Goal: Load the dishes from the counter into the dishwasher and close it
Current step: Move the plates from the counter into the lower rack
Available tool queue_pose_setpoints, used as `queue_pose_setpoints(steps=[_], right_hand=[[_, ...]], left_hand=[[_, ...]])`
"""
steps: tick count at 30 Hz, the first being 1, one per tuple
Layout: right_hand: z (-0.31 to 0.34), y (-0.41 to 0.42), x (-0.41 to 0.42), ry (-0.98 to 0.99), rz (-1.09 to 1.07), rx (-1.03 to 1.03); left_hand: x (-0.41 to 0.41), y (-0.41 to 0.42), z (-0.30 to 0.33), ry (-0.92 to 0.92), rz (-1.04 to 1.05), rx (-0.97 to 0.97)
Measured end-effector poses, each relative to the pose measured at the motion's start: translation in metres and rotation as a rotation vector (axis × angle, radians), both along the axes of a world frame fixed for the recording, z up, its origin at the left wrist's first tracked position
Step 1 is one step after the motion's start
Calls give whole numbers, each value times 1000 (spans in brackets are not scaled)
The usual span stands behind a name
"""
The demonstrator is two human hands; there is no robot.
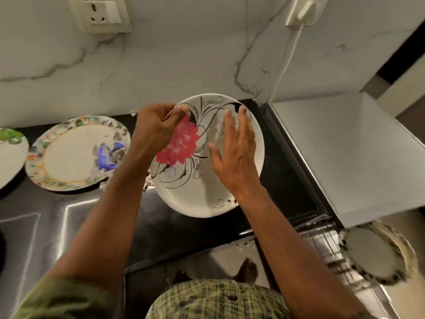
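Note:
A white plate with a pink flower and black swirls (202, 194) is held tilted above the dark counter (282, 171). My left hand (154, 127) pinches its upper left rim. My right hand (234, 153) lies flat on the plate's face with fingers spread. A plate with a multicoloured patterned rim (69, 155) lies on the counter to the left, and the edge of another plate (9, 155) shows at the far left. In the dishwasher rack (322, 247) at lower right stands a patterned-rim plate (374, 254).
A marble wall with a socket (101, 14) and a plugged-in white cable (287, 58) rises behind the counter. A white appliance (349, 153) stands to the right. A steel sink surface (41, 231) lies at lower left.

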State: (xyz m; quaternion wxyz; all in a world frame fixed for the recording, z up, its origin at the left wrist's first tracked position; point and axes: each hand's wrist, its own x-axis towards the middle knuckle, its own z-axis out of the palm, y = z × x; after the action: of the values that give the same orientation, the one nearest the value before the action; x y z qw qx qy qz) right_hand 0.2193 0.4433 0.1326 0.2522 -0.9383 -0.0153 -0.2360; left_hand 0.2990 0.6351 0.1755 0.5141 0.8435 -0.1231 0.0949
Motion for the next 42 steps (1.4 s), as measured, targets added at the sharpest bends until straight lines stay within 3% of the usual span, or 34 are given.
queue_pose_setpoints(steps=[6,11,19,22,24,27,30,35,39,42], right_hand=[[15,-49,-25,-96,-131,-43],[20,-106,-50,-96,-252,15],[14,-217,-91,-11,-458,385],[18,-249,-102,-16,-407,466],[24,-260,-110,-71,-320,408],[31,-278,-121,-132,-242,201],[30,-303,-134,-123,-289,146],[6,-372,-173,-119,-461,333],[-11,-428,-207,-78,-584,537],[-3,-461,-245,-92,-609,563]], left_hand=[[-8,-72,27,-26,-334,209],[-36,-130,29,-78,-428,296],[-77,-152,0,-28,-268,170],[-98,-185,-2,-70,-186,113],[-107,-212,3,-113,-173,101],[-123,-260,12,-141,-281,166],[-134,-303,15,-139,-347,195],[-145,-362,-1,-48,-456,283],[-158,-422,-16,-18,-553,210],[-171,-480,-25,22,-701,160]])
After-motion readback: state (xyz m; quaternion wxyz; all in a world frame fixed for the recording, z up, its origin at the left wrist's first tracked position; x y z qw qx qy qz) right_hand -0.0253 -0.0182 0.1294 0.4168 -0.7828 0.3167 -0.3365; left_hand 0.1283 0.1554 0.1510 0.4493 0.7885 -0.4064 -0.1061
